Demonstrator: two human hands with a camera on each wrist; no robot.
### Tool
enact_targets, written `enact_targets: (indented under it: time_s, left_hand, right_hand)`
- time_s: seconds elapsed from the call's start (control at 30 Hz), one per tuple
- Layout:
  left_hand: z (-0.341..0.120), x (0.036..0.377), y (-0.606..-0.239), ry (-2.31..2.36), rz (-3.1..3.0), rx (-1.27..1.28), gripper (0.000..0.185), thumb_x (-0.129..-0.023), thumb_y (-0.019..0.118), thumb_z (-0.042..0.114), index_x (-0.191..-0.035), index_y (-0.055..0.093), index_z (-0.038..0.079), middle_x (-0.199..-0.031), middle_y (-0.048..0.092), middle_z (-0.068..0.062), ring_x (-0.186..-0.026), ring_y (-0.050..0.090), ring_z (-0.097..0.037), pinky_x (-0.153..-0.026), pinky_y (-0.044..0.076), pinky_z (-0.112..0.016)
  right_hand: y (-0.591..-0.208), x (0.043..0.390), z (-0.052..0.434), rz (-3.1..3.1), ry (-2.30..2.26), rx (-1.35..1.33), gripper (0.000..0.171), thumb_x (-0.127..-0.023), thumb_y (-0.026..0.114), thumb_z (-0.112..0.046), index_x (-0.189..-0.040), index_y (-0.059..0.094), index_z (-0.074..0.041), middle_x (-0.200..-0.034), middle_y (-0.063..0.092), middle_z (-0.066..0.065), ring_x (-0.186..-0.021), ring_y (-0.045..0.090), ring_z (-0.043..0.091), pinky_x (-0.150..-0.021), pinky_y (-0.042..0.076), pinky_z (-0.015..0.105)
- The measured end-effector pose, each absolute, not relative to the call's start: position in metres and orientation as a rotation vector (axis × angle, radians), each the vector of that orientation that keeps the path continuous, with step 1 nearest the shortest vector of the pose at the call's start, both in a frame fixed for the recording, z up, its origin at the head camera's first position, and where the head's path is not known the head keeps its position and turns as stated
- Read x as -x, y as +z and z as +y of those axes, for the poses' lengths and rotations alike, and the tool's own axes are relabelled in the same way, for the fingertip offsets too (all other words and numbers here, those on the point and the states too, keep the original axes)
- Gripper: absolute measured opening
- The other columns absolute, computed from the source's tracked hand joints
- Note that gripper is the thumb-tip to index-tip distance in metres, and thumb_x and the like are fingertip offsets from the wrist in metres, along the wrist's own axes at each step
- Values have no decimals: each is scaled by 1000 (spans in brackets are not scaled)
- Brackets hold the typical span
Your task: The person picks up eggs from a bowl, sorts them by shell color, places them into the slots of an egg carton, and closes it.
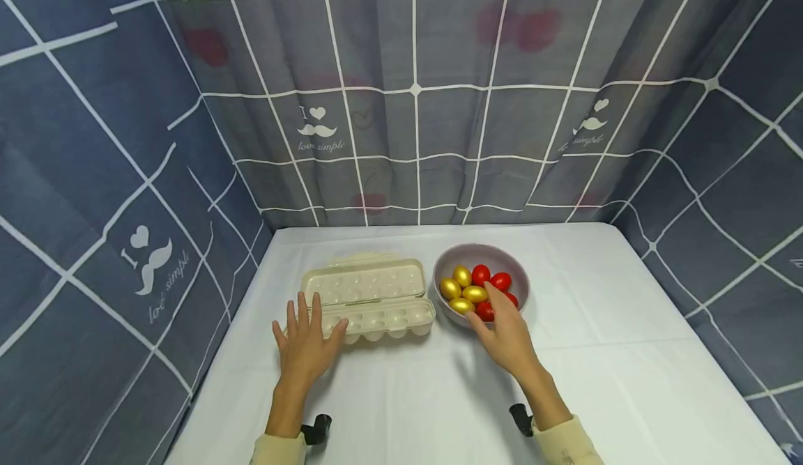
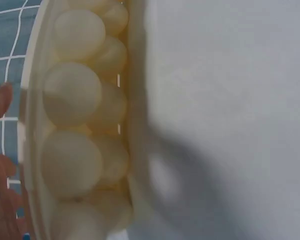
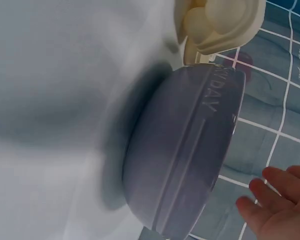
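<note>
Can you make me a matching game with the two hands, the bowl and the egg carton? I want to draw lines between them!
Things:
1. Egg carton
2. Bowl
3. Left hand
4. Right hand

Clues:
A. Greyish purple, with red eggs and gold eggs inside
B. Over the near side of the bowl
C. Cream-coloured, with its lid open
D. At the carton's left end, fingers spread

Right pairs: 1-C, 2-A, 3-D, 4-B
</note>
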State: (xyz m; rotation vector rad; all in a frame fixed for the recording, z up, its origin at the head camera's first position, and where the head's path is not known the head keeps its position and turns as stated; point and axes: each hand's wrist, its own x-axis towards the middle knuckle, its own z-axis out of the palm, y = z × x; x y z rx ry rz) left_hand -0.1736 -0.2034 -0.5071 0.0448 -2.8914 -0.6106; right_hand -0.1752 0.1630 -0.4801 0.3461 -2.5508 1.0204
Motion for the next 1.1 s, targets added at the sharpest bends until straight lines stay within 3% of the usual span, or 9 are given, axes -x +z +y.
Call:
enact_targets:
  time_s: [0.1, 0.23, 0.43, 0.57, 0.7, 0.8, 0.93, 1.1]
  left_hand:
    - [-212, 166, -509, -625, -2901, -109, 87, -96, 45, 64, -155, 28, 2, -160, 7, -29, -146, -3, -46, -107, -7, -72]
    - [-220, 159, -511, -628, -2905, -180, 85, -96, 48, 61, -151, 35, -2, -157, 10, -34, -144, 2, -51, -109, 1, -70]
    - [-223, 158, -513, -723, -2922, -195, 99, -92, 49, 68, -152, 26, -7, -152, 12, -42, -140, 14, -56, -110, 18, -66]
    - [-221, 157, -514, -780, -2975, -220, 112, -85, 54, 74, -154, 18, -6, -150, 10, -45, -140, 14, -57, -105, 24, -70]
    - [-223, 151, -519, -810, -3019, -248, 118, -82, 64, 70, -154, 13, -8, -149, 9, -47, -138, 13, -59, -100, 27, -74]
    - [-226, 146, -521, -815, -3033, -234, 119, -82, 68, 65, -153, 11, -10, -149, 9, -47, -137, 15, -60, -100, 28, -73]
    - [-230, 144, -523, -830, -3024, -202, 119, -81, 70, 62, -152, 11, -13, -149, 10, -46, -137, 17, -60, -102, 28, -71]
    - [-232, 143, -526, -878, -2984, -180, 123, -79, 75, 60, -151, 8, -15, -149, 12, -45, -136, 20, -60, -104, 27, -69]
  right_hand:
    - [-480, 178, 162, -2469, 1168, -269, 56, -90, 72, -18, -136, 52, 7, -131, 59, 24, -119, 56, 41, -100, 42, 58]
    - [-479, 186, 162, -2402, 1394, -228, 46, -92, 71, -15, -131, 58, 6, -125, 64, 22, -115, 60, 40, -99, 45, 52]
    - [-477, 204, 168, -2349, 1735, -245, 50, -95, 67, -12, -137, 50, 9, -134, 57, 25, -124, 54, 41, -103, 42, 47]
    - [-478, 215, 177, -2321, 1949, -228, 56, -98, 63, -14, -143, 42, 10, -142, 48, 27, -132, 46, 41, -108, 36, 42]
    - [-479, 226, 177, -2313, 2051, -217, 59, -97, 64, -15, -145, 38, 10, -144, 45, 28, -135, 43, 38, -109, 36, 36]
    - [-482, 235, 173, -2308, 2086, -230, 59, -96, 64, -11, -144, 39, 12, -143, 45, 30, -134, 43, 40, -108, 38, 36]
    - [-477, 243, 166, -2336, 2107, -250, 57, -96, 63, -4, -143, 37, 15, -143, 43, 34, -134, 40, 45, -110, 34, 44]
    - [-487, 256, 162, -2405, 2086, -239, 59, -96, 64, -11, -143, 38, 14, -142, 45, 32, -134, 43, 41, -111, 32, 47]
